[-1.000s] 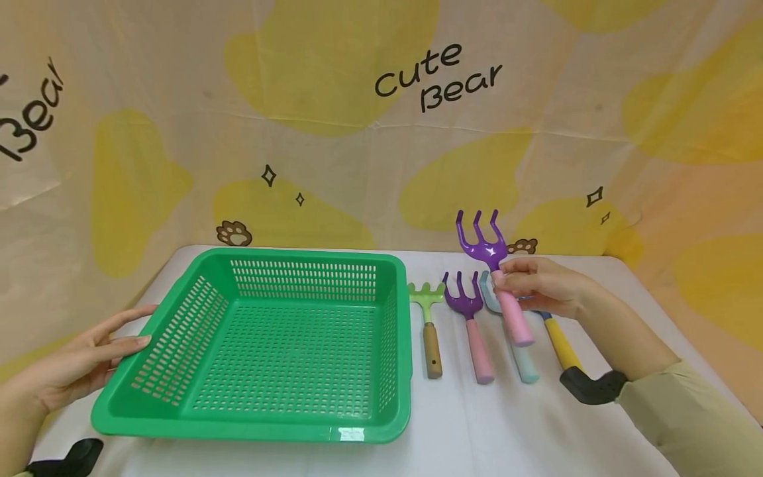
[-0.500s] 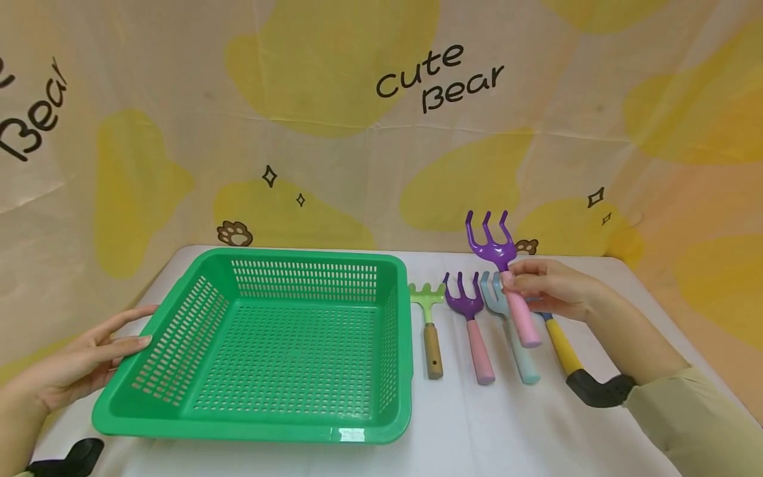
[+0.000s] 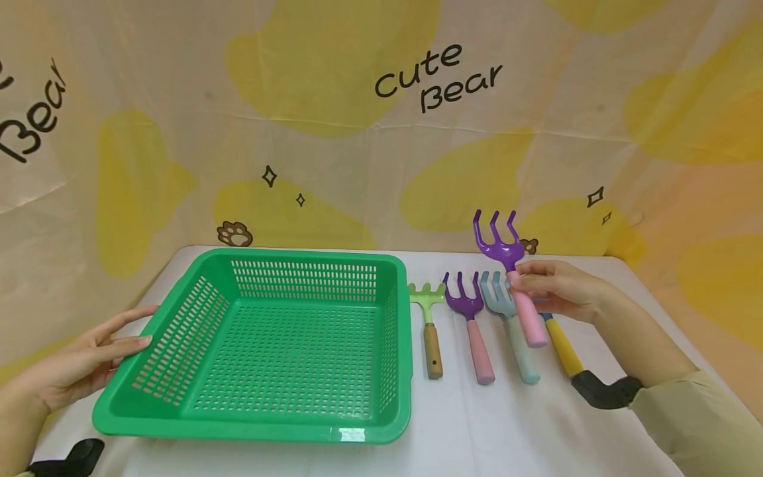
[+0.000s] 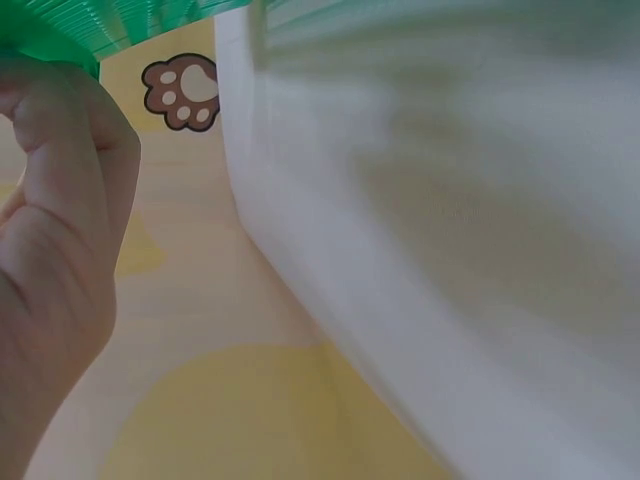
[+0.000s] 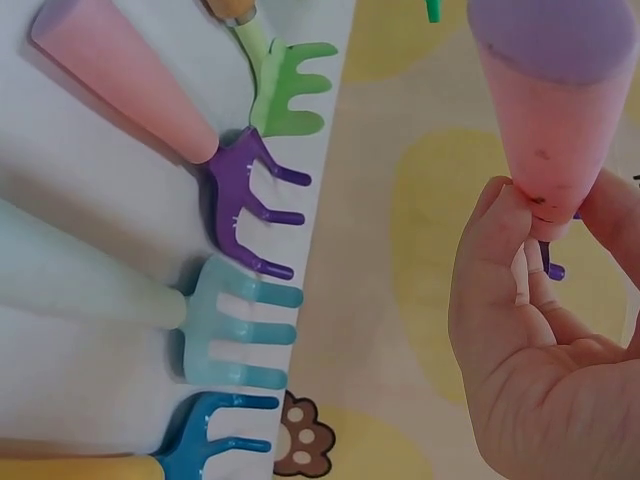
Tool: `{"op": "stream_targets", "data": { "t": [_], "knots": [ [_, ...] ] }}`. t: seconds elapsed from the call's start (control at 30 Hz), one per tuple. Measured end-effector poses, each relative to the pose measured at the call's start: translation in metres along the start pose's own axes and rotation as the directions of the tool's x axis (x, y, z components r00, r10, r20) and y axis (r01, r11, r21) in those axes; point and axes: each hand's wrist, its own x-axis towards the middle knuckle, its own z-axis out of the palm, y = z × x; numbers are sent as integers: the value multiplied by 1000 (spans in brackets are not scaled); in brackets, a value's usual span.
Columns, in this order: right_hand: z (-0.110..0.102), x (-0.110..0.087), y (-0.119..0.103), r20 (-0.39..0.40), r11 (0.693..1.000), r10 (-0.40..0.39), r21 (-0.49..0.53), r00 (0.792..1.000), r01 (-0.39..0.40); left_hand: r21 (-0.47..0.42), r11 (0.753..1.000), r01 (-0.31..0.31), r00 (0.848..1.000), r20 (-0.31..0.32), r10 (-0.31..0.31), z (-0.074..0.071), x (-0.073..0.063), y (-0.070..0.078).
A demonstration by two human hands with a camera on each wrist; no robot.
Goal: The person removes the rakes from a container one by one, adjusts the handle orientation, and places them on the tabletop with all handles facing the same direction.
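My right hand (image 3: 560,288) pinches a hand rake (image 3: 527,315) by the top of its pink handle, just below the purple head. The rake is raised over the row of tools, prongs up; the right wrist view shows its handle end (image 5: 550,120) close to the camera. Fingers of my left hand (image 3: 89,361) grip the left side of a green plastic basket (image 3: 250,429), thumb on the rim. In the left wrist view the basket (image 4: 140,22) stands above the tabletop on that side. Nothing lies inside the basket.
Right of the basket lie a green rake with a brown handle (image 3: 434,351), a second purple rake with a pink handle (image 3: 479,351), a light blue rake (image 3: 523,358) and a blue rake with a yellow handle (image 3: 563,348). A patterned cloth (image 3: 334,79) hangs behind the white table (image 3: 441,424).
My right hand has shifted a little to the right with the raised rake, which uncovers more of the light blue rake. My left hand and the basket stay in place.
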Motion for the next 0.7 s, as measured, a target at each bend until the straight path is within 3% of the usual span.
{"op": "stream_targets", "data": {
  "t": [0.7],
  "knots": [
    [-17, -10, 3, -46, 1000, 6, 11, 999, -5, -2, 1000, 22, 999, -31, -23, 0, 2, 2]
  ]
}}
